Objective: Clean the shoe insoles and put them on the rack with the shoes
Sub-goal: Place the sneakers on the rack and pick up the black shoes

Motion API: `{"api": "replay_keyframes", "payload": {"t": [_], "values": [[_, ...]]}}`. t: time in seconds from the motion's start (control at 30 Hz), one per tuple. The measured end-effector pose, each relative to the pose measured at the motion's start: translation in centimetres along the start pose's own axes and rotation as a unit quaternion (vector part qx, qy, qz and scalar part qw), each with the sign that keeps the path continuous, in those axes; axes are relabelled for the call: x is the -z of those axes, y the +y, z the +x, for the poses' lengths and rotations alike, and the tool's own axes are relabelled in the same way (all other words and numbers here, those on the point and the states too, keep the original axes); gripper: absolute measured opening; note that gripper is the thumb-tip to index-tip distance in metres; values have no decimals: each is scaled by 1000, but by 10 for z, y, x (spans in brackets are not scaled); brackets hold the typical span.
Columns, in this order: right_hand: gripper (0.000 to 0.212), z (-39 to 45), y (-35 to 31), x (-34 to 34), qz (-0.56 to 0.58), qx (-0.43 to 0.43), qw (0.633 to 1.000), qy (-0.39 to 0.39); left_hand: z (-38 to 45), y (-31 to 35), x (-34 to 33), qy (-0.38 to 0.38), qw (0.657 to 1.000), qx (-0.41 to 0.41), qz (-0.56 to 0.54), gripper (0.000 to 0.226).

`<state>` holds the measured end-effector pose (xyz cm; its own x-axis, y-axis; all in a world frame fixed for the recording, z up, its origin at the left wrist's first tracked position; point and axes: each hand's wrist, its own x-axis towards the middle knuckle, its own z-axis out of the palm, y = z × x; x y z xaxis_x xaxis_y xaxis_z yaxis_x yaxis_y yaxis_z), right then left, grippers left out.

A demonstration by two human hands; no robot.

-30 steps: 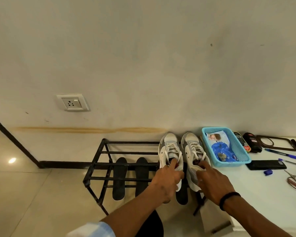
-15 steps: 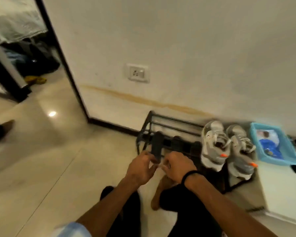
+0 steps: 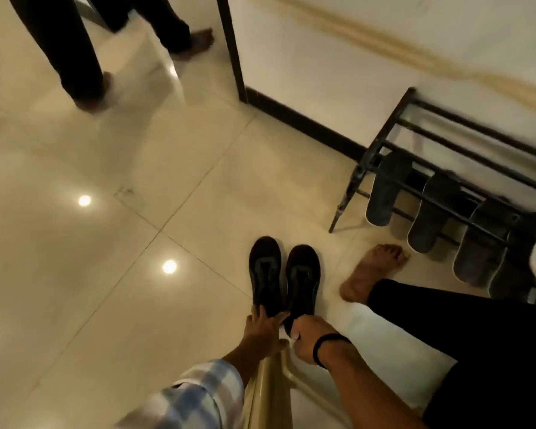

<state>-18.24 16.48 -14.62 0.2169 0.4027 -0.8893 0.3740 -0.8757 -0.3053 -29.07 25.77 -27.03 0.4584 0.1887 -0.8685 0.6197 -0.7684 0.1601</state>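
- Head view: the tiled floor [image 3: 106,305] filled most of the frame, with two bright light reflections at left centre.
- The black metal rack [image 3: 464,193] stood against the wall at the right edge of the frame. Three dark insoles [image 3: 384,188] lay side by side across its lower bars, heels toward the camera.
- A second person's dark trouser legs [image 3: 59,41] and bare feet stood in the upper left of the frame.
- The wearer's dark-trousered leg and bare foot [image 3: 373,272] lay at lower right, just beside the rack.
- A pair of black shoes [image 3: 283,274] stood side by side on the floor at lower centre, toes pointing up the frame, well apart from the rack.
- The left hand [image 3: 262,328] touched the heel of the left shoe with its fingers spread and fairly straight.
- The right hand [image 3: 307,334], with a black wristband, had its fingers curled round the heel of the right shoe.
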Motion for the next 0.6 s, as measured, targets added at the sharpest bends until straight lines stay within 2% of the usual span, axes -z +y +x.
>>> {"api": "replay_keyframes", "payload": {"t": [0.07,0.17,0.3,0.43,0.6], "values": [[41,10,17,3,-16,-25,999,-14,16,4,-16,-33,998,-12,46,80],[32,25,29,6,-35,-37,999,-4,31,12,-27,-67,993,-10,94,78],[38,46,30,-7,-54,-22,998,-12,45,21,-24,-52,993,11,108,69],[41,62,31,-21,-67,-6,997,-24,60,16,-21,3,996,-10,91,46],[44,73,34,-17,-75,-7,997,-11,50,15,-11,-6,996,-41,85,51]]}}
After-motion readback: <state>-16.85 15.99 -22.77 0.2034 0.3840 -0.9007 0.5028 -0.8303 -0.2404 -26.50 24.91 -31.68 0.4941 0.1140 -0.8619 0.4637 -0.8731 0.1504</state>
